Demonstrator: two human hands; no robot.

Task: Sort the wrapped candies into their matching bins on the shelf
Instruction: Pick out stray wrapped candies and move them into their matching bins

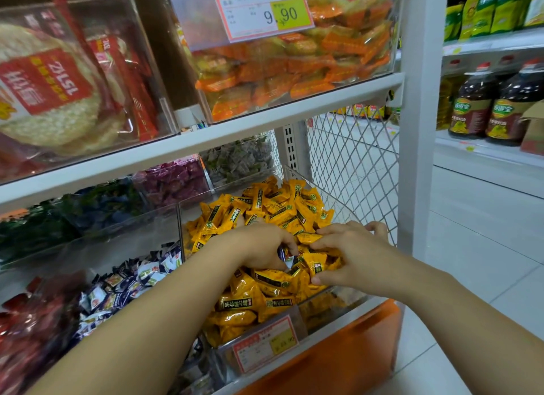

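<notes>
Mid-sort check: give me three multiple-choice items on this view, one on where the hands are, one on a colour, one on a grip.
1. Where are the left hand and right hand?
A. top shelf
B. red-candy bin
C. yellow-candy bin
2. The stray candy in the left hand is:
A. dark blue and white
B. green
C. pink
3. The left hand's fingers are:
A. spread flat
B. curled round the stray candy
C. hidden

Key: C, yellow candies surround both hands; A, a blue wrapper with white shows under the fingers; B, they close on it.
</notes>
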